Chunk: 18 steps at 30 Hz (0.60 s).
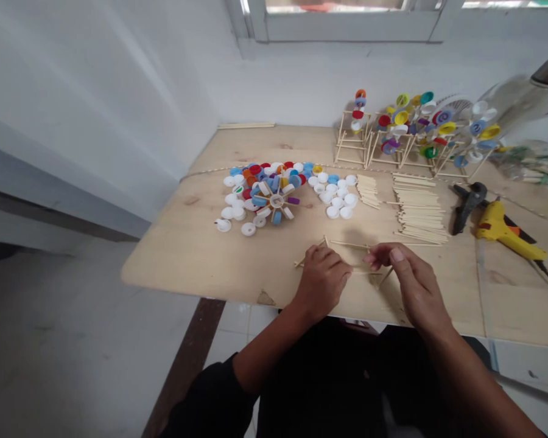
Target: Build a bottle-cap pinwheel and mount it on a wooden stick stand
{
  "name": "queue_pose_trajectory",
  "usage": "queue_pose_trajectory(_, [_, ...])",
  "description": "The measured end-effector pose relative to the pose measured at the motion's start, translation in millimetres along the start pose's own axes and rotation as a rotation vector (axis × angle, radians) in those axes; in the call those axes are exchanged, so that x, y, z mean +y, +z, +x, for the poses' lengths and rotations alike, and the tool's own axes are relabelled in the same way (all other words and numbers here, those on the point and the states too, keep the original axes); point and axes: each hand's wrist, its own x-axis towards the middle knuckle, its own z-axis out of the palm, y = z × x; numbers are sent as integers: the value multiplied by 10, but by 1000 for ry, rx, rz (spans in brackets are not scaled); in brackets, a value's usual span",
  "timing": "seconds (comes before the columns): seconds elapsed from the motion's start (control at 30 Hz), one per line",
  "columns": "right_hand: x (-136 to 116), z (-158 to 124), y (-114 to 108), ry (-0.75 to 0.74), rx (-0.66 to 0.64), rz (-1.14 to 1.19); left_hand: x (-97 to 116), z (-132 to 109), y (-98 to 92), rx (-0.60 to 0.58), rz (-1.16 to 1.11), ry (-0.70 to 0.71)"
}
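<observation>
Both my hands rest on the wooden table [201, 255] near its front edge, over a small frame of thin wooden sticks [347, 245]. My left hand [322, 281] is curled, its fingers pinching sticks of the frame. My right hand [406, 277] also has its fingers closed on a stick at the frame's right side. Part of the frame is hidden under my hands. Beyond them lies a wheel of bottle caps on sticks [274, 202].
A heap of coloured and white bottle caps [301, 182] lies mid-table, with stacks of loose sticks [418, 207] to the right. Finished cap-and-stick models [406, 131] stand at the back. A yellow glue gun [505, 231] and a black tool [468, 204] lie at the right.
</observation>
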Motion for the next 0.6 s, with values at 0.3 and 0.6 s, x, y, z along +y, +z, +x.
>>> queue_pose_trajectory(0.3, [-11,-9,2,-20,4,-26,82,-74,-34,33,15,17])
queue_pose_trajectory(0.6, [-12,-21,20,-2,-17,-25,80,-88,-11,3,105,58])
